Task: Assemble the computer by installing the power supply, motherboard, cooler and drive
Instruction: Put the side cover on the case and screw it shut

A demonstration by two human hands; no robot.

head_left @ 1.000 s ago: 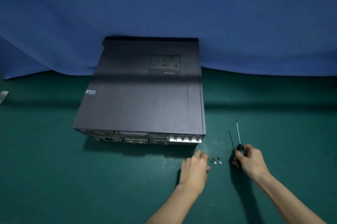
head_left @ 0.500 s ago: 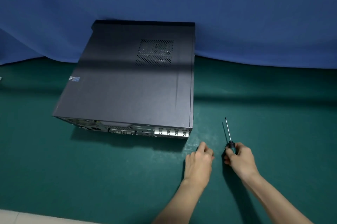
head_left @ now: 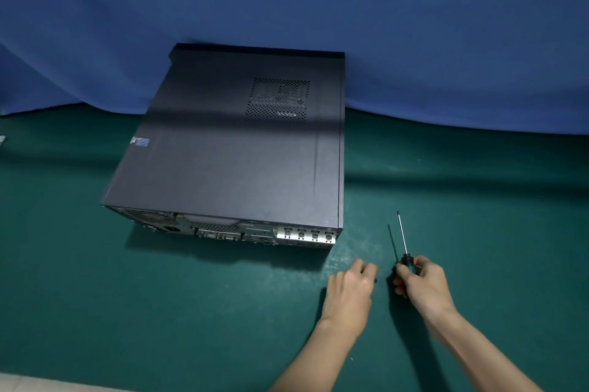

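Left hand (head_left: 350,289) has curled beside screwdriver (head_left: 402,237); case (head_left: 239,152) sticker (head_left: 140,141) unreadable.

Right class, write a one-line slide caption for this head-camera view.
Closed computer case on a green mat; right hand grips a screwdriver, left hand curled beside it.

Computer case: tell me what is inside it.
The computer case is closed, so its interior is covered. Through the perforated vent only dim, unidentifiable shapes show. Which parts are fitted cannot be told.
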